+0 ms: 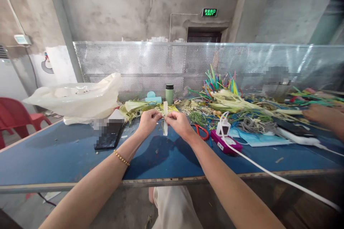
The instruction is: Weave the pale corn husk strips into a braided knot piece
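My right hand (179,123) pinches a narrow pale strip (165,128), which looks like corn husk, and it stands upright between my hands above the blue table (80,157). Close on the left, my left hand (148,123) is closed in a pinch at the strip's middle. Whatever lies in its fingertips is too small to make out. Behind my hands lie dried husks (137,106) and a green bottle (169,94). Red-handled scissors (202,132) rest just right of my right hand.
A black phone (109,136) and a large plastic bag (77,96) are at left. To the right stand a purple power socket (225,143) with a white cable, wire coils (252,124) and colourful stems (220,82). Another person's hand (322,114) reaches in far right. A perforated metal screen (134,64) runs behind.
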The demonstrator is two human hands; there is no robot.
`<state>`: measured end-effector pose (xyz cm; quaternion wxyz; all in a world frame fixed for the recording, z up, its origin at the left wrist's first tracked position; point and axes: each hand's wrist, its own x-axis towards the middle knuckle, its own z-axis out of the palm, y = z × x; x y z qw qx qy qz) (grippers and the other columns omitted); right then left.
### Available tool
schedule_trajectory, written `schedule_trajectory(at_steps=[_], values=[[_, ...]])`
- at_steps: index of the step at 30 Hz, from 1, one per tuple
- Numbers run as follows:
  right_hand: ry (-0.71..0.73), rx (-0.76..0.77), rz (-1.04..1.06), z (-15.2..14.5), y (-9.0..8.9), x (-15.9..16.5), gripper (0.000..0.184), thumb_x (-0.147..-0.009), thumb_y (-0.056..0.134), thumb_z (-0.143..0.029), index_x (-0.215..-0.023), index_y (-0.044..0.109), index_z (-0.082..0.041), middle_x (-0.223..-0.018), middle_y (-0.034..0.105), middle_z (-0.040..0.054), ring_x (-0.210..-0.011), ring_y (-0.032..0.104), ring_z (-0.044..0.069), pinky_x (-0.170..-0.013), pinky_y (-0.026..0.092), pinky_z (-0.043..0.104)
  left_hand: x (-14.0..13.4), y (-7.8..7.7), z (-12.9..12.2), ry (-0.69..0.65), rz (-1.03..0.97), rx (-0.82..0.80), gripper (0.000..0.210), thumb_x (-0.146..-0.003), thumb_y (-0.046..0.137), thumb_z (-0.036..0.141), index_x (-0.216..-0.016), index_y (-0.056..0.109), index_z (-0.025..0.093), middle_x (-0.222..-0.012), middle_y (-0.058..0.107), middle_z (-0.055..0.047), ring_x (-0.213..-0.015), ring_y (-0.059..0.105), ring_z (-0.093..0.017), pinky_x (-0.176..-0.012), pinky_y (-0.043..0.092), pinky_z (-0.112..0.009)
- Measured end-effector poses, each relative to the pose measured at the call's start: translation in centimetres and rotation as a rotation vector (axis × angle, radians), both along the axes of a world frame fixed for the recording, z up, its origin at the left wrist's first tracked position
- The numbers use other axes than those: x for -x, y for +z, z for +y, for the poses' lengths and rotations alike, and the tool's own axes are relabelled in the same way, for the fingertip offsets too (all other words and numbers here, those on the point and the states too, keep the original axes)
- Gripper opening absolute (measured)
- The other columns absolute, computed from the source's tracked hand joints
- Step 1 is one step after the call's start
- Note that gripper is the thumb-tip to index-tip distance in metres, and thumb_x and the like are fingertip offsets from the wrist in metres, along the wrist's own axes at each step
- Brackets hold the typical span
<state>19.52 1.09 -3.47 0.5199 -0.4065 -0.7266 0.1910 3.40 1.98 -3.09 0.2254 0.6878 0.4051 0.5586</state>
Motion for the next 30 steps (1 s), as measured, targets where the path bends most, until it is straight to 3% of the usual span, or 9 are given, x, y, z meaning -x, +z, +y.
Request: schedule_trajectory(at_steps=[2, 5, 8, 10, 15, 20, 25, 30], values=[[0.048, 0.052, 0.045, -0.09, 0.10, -0.07, 0.021, -0.077, 0.062, -0.034, -0.067, 0.064, -0.015, -0.062, 0.063, 0.0018, -0.060, 0.055, 0.014, -0.060, 0.043, 0.025, 0.11, -0.03, 0.07, -0.143, -0.150, 0.108, 0.018, -0.076, 0.067, 0.031, -0.070, 0.067, 0.014, -0.065, 0.063, -0.003, -0.062, 0.054, -0.014, -0.061, 0.039, -0.026], [0.067, 0.109, 0.117, -0.18, 0.22, -0.13, 0.023, -0.077, 0.063, -0.036, -0.068, 0.064, -0.015, -0.059, 0.060, 0.0004, -0.056, 0.053, 0.013, -0.057, 0.042, 0.025, 0.20, -0.03, -0.10, -0.403, -0.368, 0.324, 0.038, -0.076, 0.069, 0.048, -0.092, 0.068, 0.014, -0.084, 0.069, -0.007, -0.067, 0.061, -0.015, -0.064, 0.046, -0.029], [0.077, 0.141, 0.147, -0.19, 0.25, -0.03, 0.015, -0.076, 0.062, -0.029, -0.071, 0.065, -0.015, -0.059, 0.061, 0.0000, -0.056, 0.055, 0.013, -0.056, 0.044, 0.024, 0.08, -0.21, -0.17, -0.515, -0.340, 0.394, 0.044, -0.067, 0.079, 0.043, -0.098, 0.068, 0.012, -0.084, 0.070, -0.008, -0.070, 0.063, -0.017, -0.063, 0.046, -0.029], [0.098, 0.175, 0.151, -0.20, 0.27, 0.08, 0.009, -0.075, 0.059, -0.020, -0.073, 0.066, -0.015, -0.062, 0.063, 0.0009, -0.057, 0.058, 0.013, -0.056, 0.045, 0.023, 0.00, -0.45, -0.01, -0.498, -0.319, 0.365, 0.044, -0.059, 0.085, 0.032, -0.094, 0.070, 0.010, -0.075, 0.069, -0.007, -0.068, 0.062, -0.016, -0.062, 0.045, -0.028], [0.070, 0.215, 0.200, -0.16, 0.35, 0.09, 0.008, -0.074, 0.059, -0.014, -0.080, 0.063, -0.015, -0.067, 0.066, 0.0019, -0.056, 0.061, 0.012, -0.052, 0.047, 0.022, 0.10, -0.59, 0.18, -0.479, -0.369, 0.364, 0.037, -0.059, 0.083, 0.027, -0.089, 0.074, 0.008, -0.075, 0.070, -0.008, -0.064, 0.058, -0.013, -0.064, 0.043, -0.028], [0.013, 0.168, 0.188, 0.01, 0.15, 0.09, 0.015, -0.073, 0.061, -0.013, -0.088, 0.056, -0.016, -0.065, 0.063, -0.0002, -0.054, 0.062, 0.013, -0.052, 0.048, 0.023, -0.01, -0.11, -0.53, -0.528, -0.282, 0.409, 0.037, -0.063, 0.081, 0.034, -0.090, 0.074, 0.010, -0.070, 0.067, -0.006, -0.059, 0.055, -0.011, -0.057, 0.040, -0.026], [0.007, 0.134, 0.129, 0.01, -0.09, 0.38, 0.021, -0.074, 0.064, -0.013, -0.091, 0.052, -0.018, -0.067, 0.062, -0.0014, -0.052, 0.061, 0.012, -0.052, 0.050, 0.024, -0.26, -0.56, -0.20, -0.380, -0.271, 0.340, 0.036, -0.057, 0.084, 0.036, -0.077, 0.072, 0.009, -0.058, 0.063, -0.003, -0.052, 0.049, -0.010, -0.052, 0.035, -0.024], [-0.025, 0.134, 0.088, 0.03, -0.08, 0.45, 0.020, -0.074, 0.064, -0.013, -0.090, 0.052, -0.018, -0.065, 0.060, -0.0025, -0.051, 0.061, 0.012, -0.051, 0.049, 0.024, -0.42, -0.86, 0.03, -0.346, -0.237, 0.323, 0.034, -0.059, 0.082, 0.039, -0.071, 0.069, 0.009, -0.057, 0.062, -0.003, -0.050, 0.048, -0.010, -0.049, 0.032, -0.023]])
